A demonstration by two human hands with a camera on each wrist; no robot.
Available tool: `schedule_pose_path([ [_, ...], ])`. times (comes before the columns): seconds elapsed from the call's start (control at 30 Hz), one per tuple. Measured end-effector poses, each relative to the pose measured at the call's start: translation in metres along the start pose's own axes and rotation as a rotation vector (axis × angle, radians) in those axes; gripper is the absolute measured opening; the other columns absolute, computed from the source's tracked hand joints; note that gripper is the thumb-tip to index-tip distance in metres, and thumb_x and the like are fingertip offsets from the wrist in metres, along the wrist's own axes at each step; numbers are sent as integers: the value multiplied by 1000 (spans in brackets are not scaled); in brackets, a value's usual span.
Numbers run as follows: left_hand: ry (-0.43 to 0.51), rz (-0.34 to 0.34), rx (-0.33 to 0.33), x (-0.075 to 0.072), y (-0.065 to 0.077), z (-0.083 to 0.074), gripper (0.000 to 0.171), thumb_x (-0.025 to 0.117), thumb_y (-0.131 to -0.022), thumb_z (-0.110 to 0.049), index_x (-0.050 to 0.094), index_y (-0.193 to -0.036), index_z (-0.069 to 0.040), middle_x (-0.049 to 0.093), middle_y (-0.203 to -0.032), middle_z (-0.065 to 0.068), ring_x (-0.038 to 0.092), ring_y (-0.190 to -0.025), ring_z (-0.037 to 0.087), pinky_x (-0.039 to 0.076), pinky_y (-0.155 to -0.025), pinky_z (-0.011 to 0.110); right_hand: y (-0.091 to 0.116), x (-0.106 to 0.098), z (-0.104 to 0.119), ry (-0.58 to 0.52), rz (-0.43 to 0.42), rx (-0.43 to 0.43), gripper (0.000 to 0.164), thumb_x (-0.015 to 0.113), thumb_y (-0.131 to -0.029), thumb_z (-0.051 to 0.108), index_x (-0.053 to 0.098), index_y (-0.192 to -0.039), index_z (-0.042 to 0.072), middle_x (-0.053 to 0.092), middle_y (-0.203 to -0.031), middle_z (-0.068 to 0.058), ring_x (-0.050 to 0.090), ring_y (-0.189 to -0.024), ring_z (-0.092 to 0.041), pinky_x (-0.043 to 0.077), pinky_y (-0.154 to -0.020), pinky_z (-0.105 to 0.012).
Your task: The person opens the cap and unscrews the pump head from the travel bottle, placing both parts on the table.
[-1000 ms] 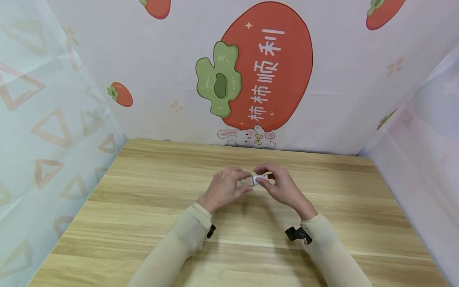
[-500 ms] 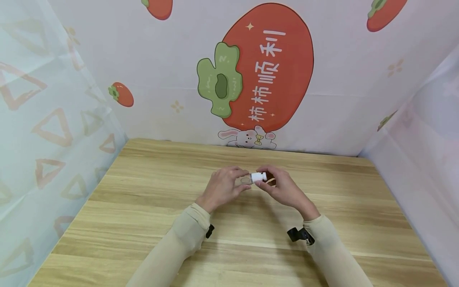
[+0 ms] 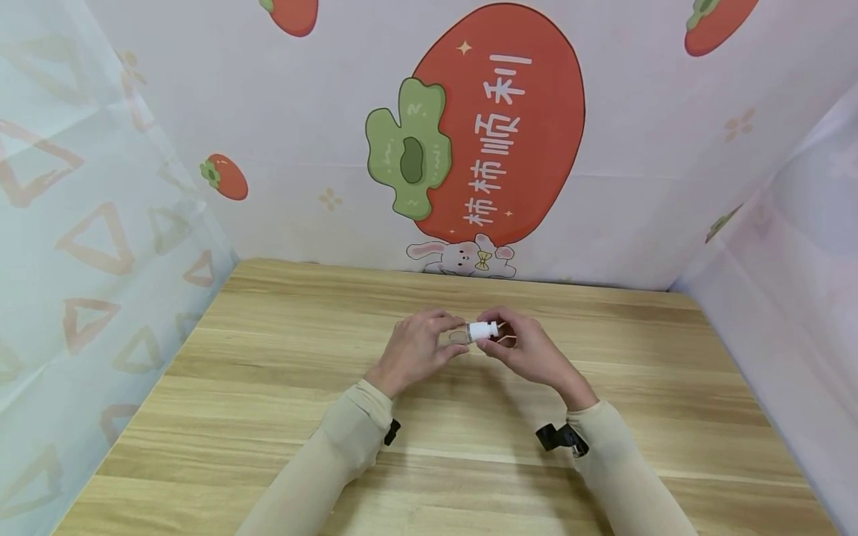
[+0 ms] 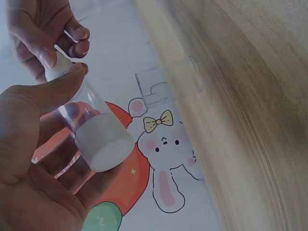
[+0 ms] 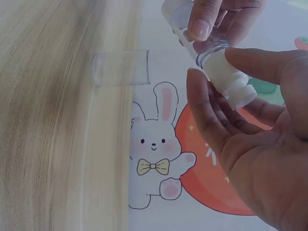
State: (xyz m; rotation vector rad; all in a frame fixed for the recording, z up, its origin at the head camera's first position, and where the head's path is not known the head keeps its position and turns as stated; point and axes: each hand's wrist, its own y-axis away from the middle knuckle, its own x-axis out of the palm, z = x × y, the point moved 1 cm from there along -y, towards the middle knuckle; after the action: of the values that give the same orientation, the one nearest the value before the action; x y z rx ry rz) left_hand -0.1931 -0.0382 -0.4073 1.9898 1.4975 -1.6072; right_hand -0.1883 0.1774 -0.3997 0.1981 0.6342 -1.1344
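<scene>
Held between both hands is a small clear bottle (image 4: 104, 144) with a white base and a white pump-like top (image 5: 225, 74). My left hand (image 3: 414, 348) grips its clear body, thumb on one side and fingers on the other. At the other end, my right hand (image 3: 526, 348) pinches the white top between thumb and fingers. The bottle lies tilted sideways in the head view, its white top (image 3: 481, 331) towards the right. A clear cylindrical cap (image 4: 168, 83) stands on the table beyond the hands in both wrist views; I cannot make it out in the head view.
The wooden table (image 3: 268, 417) meets a printed back wall (image 3: 623, 149) with a large red persimmon and a rabbit. Fabric walls stand at the left (image 3: 87, 186) and right (image 3: 804, 283). Dark wrist mounts (image 3: 559, 439) sit at the sleeve cuffs.
My right hand's fingers have shifted on the bottle's white top, so more of it shows than a second ago. The left hand has barely moved.
</scene>
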Motion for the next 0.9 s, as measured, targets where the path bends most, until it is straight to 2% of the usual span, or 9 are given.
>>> schedule_pose_path([
  [0.27, 49, 34, -21, 1, -1, 1, 37, 85, -84, -29, 77, -116, -11, 74, -101, 5, 68, -88, 20, 55, -73, 35, 0, 0, 2, -118, -21, -21, 21, 73, -93, 4, 65, -112, 7, 64, -109, -9, 64, -91, -23, 59, -77, -29],
  [0.47, 117, 53, -60, 1, -1, 1, 38, 86, -83, -28, 77, -116, -10, 73, -100, 7, 66, -87, 22, 52, -73, 37, 0, 0, 4, -155, -45, -55, 12, 69, -96, 5, 67, -108, 5, 64, -107, -11, 67, -88, -24, 60, -78, -40],
  [0.57, 114, 56, -66, 0, -1, 0, 38, 86, -83, -29, 77, -116, -12, 74, -100, 4, 66, -87, 19, 51, -75, 37, 1, 0, 5, -159, -50, -68, 11, 68, -96, 4, 68, -107, 4, 64, -108, -12, 68, -90, -26, 60, -80, -39],
  [0.7, 110, 59, -75, -1, 0, 0, 38, 86, -83, -30, 77, -116, -13, 74, -102, 1, 65, -88, 15, 52, -77, 36, 2, -1, 4, -139, -62, -69, 16, 70, -95, 3, 67, -111, 3, 64, -111, -12, 66, -94, -25, 59, -82, -31],
  [0.9, 138, 56, -79, -2, 0, 1, 39, 86, -84, -30, 77, -117, -12, 74, -102, 5, 67, -89, 20, 52, -76, 37, 2, -1, 2, -133, -63, -52, 29, 72, -94, 4, 64, -121, 3, 64, -116, -12, 64, -99, -28, 57, -86, -30],
])
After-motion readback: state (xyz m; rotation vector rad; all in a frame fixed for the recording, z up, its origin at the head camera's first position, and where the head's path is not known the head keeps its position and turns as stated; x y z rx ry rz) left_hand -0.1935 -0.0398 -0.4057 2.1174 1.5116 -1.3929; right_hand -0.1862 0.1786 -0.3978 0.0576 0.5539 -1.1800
